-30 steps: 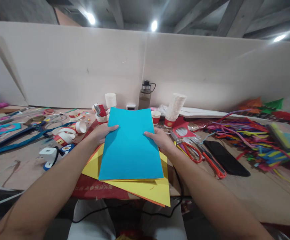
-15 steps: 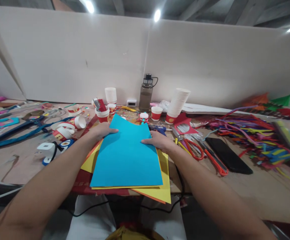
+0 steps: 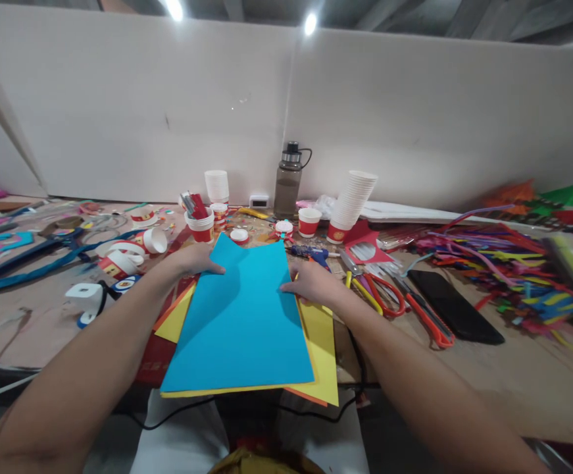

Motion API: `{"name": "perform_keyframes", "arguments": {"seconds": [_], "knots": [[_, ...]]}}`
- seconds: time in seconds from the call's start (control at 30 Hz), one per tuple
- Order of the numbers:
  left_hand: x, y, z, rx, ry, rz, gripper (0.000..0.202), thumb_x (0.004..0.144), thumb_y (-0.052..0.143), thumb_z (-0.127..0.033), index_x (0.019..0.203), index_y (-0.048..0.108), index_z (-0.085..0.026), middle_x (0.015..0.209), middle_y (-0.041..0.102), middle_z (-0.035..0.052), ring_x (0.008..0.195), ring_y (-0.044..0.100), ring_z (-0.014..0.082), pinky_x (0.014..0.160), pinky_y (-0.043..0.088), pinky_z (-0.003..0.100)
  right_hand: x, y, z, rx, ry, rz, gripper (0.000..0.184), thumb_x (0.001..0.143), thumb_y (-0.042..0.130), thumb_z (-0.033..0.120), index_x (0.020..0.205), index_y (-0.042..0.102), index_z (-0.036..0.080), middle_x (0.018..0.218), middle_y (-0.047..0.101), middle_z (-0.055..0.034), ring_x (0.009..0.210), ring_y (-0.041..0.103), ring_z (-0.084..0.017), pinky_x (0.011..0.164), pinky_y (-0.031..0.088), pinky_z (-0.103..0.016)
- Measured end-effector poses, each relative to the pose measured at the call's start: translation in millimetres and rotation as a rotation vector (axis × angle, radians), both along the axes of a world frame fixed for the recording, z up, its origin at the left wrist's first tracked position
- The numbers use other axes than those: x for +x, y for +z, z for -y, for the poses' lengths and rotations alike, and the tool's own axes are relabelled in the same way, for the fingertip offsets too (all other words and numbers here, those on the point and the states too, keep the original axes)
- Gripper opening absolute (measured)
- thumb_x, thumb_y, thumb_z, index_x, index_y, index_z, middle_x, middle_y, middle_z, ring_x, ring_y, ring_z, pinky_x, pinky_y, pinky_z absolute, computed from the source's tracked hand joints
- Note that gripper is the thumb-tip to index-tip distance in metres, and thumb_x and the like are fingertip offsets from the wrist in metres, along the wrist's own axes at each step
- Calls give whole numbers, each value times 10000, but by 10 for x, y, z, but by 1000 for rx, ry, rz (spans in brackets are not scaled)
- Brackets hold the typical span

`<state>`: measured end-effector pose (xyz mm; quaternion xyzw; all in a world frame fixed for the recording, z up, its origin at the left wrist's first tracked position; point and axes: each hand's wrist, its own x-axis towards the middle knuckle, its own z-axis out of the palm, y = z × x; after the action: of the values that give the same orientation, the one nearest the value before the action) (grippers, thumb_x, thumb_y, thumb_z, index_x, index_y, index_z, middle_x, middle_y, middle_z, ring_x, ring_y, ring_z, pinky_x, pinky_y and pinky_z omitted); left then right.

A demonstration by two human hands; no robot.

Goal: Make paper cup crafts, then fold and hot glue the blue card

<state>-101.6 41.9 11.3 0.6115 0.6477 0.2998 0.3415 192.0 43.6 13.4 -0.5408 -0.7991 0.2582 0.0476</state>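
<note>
A blue sheet of paper (image 3: pixel 241 322) lies over a yellow sheet, its far edge dipping in the middle. My left hand (image 3: pixel 198 259) grips the left side near the far corner, thumb on top and fingers hidden beneath. On the opposite side my right hand (image 3: pixel 313 282) pinches the edge the same way. Under these sheets, more yellow paper (image 3: pixel 322 349) and some orange paper stick out at an angle, reaching past the table's front edge. Just beyond the right hand lies a blue glue gun (image 3: pixel 318 254).
Behind stand a water bottle (image 3: pixel 287 181), a tall paper cup stack (image 3: pixel 352 207) and a cup of sticks (image 3: pixel 200 225). Scissors (image 3: pixel 385 296), a red utility knife (image 3: pixel 429 319), a black phone (image 3: pixel 456 306) and colourful pipe cleaners (image 3: pixel 503 257) lie right. Cut cups (image 3: pixel 121 263) and a white charger (image 3: pixel 85 294) lie left.
Both hands have drawn the blue sheet, with yellow beneath it, toward me and slightly left. More of the lower yellow paper shows at right, and a small cup base beyond the sheet is uncovered.
</note>
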Motion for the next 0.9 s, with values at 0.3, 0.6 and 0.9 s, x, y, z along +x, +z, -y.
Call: {"name": "perform_keyframes", "arguments": {"seconds": [0.3,0.6,0.9], "knots": [[21,79,7,-134,-313,-577,471,610,679,-485,952,636,-165,1000,674,76,929,592,261,842,433,317,-79,-108,59,540,284,-60,613,800,590,472,1294,451,138,1345,447,-148,1238,411,-248,1006,347,-362],[78,106,24,-153,-344,-593,447,650,648,-523,932,641,-175,979,676,64,918,601,244,819,444,289,-150,-132,159,436,418,145,580,814,509,570,1241,533,178,1248,525,-125,1115,469,-300,930,359,-416],[123,130,48,-173,-331,-610,400,669,635,-480,910,664,-161,1000,665,75,902,607,265,805,452,313,148,124,-118,511,-208,373,356,906,408,400,1107,520,129,1087,579,-169,1003,555,-257,803,404,-336]]}}
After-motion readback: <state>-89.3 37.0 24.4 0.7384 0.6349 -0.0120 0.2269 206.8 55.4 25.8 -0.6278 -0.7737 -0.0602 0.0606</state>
